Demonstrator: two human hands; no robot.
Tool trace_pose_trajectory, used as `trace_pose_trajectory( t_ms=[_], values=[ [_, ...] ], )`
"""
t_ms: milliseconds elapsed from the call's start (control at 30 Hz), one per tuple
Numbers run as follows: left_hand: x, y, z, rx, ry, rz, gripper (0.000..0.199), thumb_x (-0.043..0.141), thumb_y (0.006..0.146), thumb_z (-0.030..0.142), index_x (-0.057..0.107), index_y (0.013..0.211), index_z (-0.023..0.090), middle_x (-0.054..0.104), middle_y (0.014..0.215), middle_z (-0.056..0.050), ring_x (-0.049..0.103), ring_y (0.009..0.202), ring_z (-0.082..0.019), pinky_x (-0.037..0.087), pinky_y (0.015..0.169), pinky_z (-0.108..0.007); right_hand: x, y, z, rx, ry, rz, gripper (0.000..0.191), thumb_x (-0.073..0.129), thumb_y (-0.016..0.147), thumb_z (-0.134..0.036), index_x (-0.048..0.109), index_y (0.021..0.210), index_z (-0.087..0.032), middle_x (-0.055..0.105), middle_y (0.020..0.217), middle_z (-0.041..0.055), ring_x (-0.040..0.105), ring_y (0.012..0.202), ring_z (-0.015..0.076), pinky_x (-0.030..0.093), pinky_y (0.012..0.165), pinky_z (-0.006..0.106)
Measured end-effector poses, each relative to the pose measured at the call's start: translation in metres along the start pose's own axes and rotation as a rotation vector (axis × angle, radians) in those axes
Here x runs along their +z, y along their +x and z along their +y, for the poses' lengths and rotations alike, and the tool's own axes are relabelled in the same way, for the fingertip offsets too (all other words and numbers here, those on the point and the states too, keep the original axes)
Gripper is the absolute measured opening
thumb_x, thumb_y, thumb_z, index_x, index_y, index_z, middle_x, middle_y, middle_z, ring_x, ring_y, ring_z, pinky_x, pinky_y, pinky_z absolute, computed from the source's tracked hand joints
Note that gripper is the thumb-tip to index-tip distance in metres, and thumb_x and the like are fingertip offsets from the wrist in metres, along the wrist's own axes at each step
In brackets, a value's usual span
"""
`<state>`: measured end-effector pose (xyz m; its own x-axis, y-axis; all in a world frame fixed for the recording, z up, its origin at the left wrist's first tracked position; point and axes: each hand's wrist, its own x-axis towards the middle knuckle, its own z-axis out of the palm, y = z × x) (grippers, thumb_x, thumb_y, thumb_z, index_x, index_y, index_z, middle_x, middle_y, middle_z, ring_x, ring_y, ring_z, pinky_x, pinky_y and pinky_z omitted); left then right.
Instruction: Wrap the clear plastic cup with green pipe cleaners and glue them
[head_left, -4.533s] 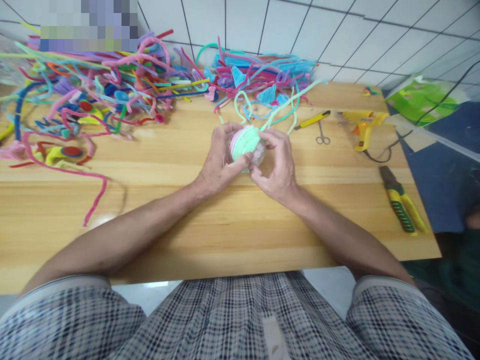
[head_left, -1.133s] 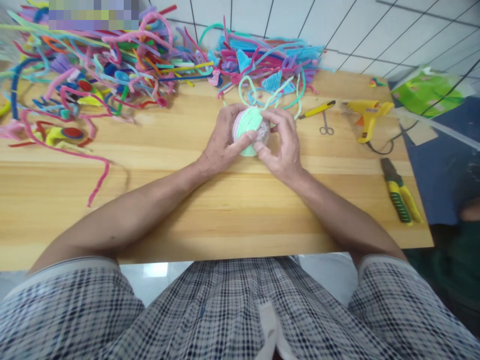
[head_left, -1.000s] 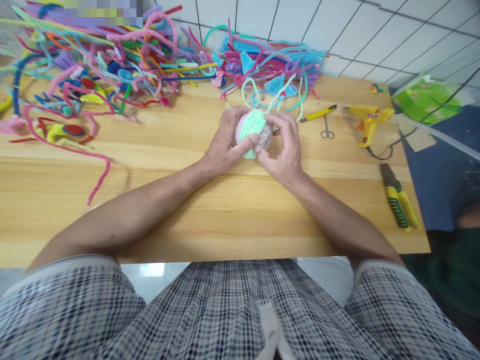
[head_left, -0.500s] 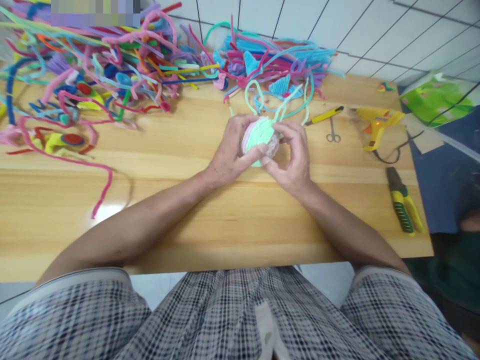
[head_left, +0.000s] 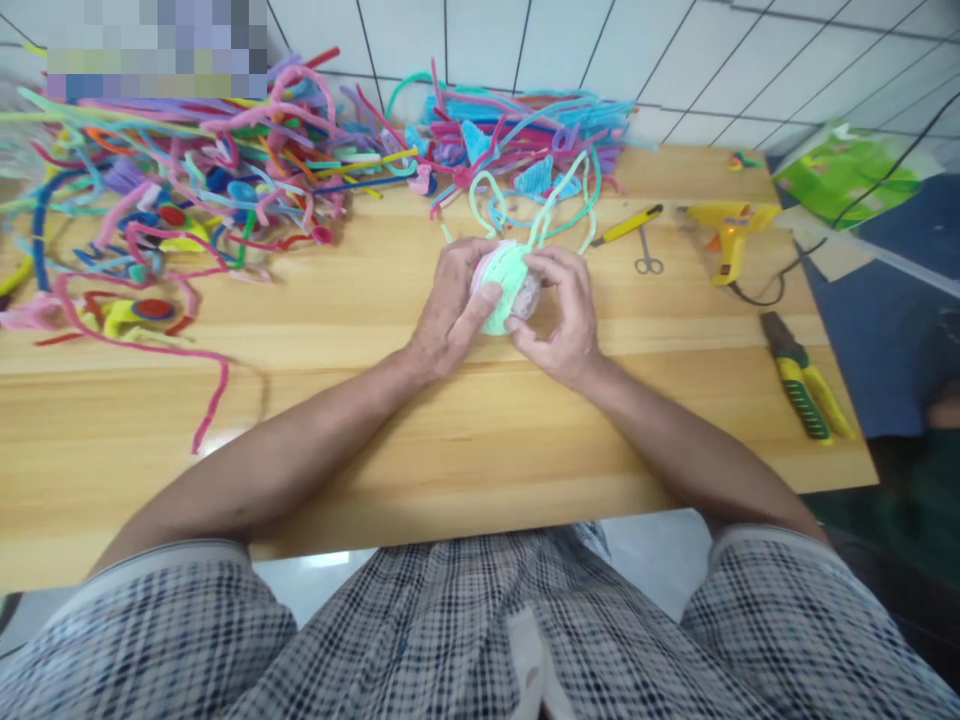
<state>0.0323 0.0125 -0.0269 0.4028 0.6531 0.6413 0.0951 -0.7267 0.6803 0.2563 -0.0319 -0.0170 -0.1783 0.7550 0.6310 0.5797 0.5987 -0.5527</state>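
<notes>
Between both hands, just over the table, is a ball wrapped in pipe cleaners, mint green and pale pink, with a greyish patch bare on its right side. My left hand is closed round its left side, the thumb pressed on the green strands. My right hand grips the right edge, fingers at the top and thumb low down. Loose mint green pipe cleaners loop up and away from the ball's top toward the pile behind.
A tangled heap of coloured pipe cleaners covers the back left. On the right lie a yellow utility knife, small scissors, a yellow glue gun with its cord, and pliers. A green bag is beyond the table's right edge.
The whole view has shifted slightly. The ball has turned a little in my hands, so more of its green strands and greyish side show. Both hands keep their hold.
</notes>
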Motion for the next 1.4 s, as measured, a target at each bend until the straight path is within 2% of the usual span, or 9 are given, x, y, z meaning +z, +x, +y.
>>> trace_pose_trajectory(
  t_ms=[133,233,367,467,800,1033,1133,1300,1400],
  values=[
    [-0.001,0.002,-0.011,0.038,0.060,-0.007,0.068,0.054,0.114,0.074,0.044,0.163,0.029,0.060,0.156,-0.015,0.059,0.151,-0.036,0.048,0.132,-0.058,0.003,0.001,0.004,-0.099,-0.021,0.022,0.071,0.077,0.097,-0.049,0.053,0.160,-0.028,0.063,0.156,0.0149,0.061,0.150,0.0396,0.057,0.123,0.070],
    [-0.003,0.001,-0.014,0.040,0.107,-0.016,0.067,0.054,0.115,0.073,0.043,0.163,0.028,0.060,0.156,-0.015,0.060,0.150,-0.036,0.047,0.132,-0.058,0.006,0.002,0.004,-0.145,-0.040,0.042,0.070,0.074,0.097,-0.041,0.052,0.161,-0.028,0.063,0.156,0.0157,0.061,0.149,0.0386,0.059,0.121,0.067],
    [-0.006,-0.003,-0.009,0.003,0.106,-0.015,0.063,0.048,0.117,0.071,0.042,0.163,0.029,0.058,0.155,-0.014,0.060,0.148,-0.034,0.050,0.130,-0.055,0.010,0.004,-0.005,-0.197,-0.061,0.084,0.069,0.073,0.096,-0.035,0.051,0.160,-0.025,0.064,0.151,0.0175,0.064,0.143,0.0377,0.062,0.117,0.063],
    [-0.006,-0.006,-0.003,-0.006,0.130,-0.013,0.071,0.060,0.113,0.070,0.038,0.166,0.029,0.054,0.158,-0.016,0.058,0.151,-0.035,0.051,0.131,-0.055,0.010,0.004,-0.012,-0.223,-0.075,0.108,0.069,0.073,0.095,-0.031,0.051,0.160,-0.024,0.064,0.149,0.0183,0.066,0.140,0.0371,0.061,0.118,0.063],
    [-0.004,-0.005,0.008,0.020,0.114,0.002,0.066,0.058,0.115,0.066,0.041,0.167,0.028,0.055,0.157,-0.015,0.055,0.153,-0.036,0.049,0.133,-0.059,0.001,0.001,-0.015,-0.195,-0.073,0.029,0.067,0.069,0.105,-0.043,0.046,0.166,-0.028,0.063,0.162,0.0183,0.063,0.151,0.0394,0.055,0.126,0.069],
    [-0.002,-0.004,0.005,0.024,0.122,0.013,0.067,0.058,0.114,0.069,0.041,0.164,0.027,0.056,0.154,-0.016,0.057,0.150,-0.035,0.051,0.131,-0.057,0.003,0.006,-0.016,-0.268,-0.095,0.087,0.065,0.068,0.105,-0.040,0.048,0.165,-0.024,0.068,0.155,0.0193,0.069,0.143,0.0378,0.060,0.119,0.067],
    [-0.001,-0.004,0.002,0.033,0.091,0.019,0.069,0.059,0.113,0.070,0.041,0.163,0.027,0.056,0.154,-0.016,0.058,0.149,-0.035,0.051,0.131,-0.056,0.004,0.005,-0.014,-0.270,-0.076,0.074,0.066,0.068,0.107,-0.041,0.046,0.166,-0.025,0.066,0.158,0.0192,0.067,0.148,0.0382,0.059,0.122,0.068],
    [-0.003,-0.004,-0.003,0.052,0.101,-0.020,0.065,0.056,0.115,0.066,0.036,0.164,0.028,0.053,0.158,-0.016,0.055,0.152,-0.036,0.049,0.132,-0.058,0.007,0.008,-0.003,-0.267,-0.032,0.044,0.074,0.065,0.109,-0.054,0.036,0.172,-0.027,0.058,0.169,0.0184,0.059,0.160,0.0410,0.053,0.130,0.074],
    [-0.003,-0.004,-0.003,0.060,0.122,-0.024,0.065,0.055,0.116,0.065,0.035,0.164,0.027,0.053,0.157,-0.017,0.055,0.152,-0.036,0.049,0.132,-0.058,0.006,0.010,0.000,-0.294,-0.033,0.049,0.075,0.064,0.109,-0.054,0.036,0.173,-0.027,0.059,0.169,0.0187,0.058,0.162,0.0406,0.053,0.131,0.074]
  ],
)
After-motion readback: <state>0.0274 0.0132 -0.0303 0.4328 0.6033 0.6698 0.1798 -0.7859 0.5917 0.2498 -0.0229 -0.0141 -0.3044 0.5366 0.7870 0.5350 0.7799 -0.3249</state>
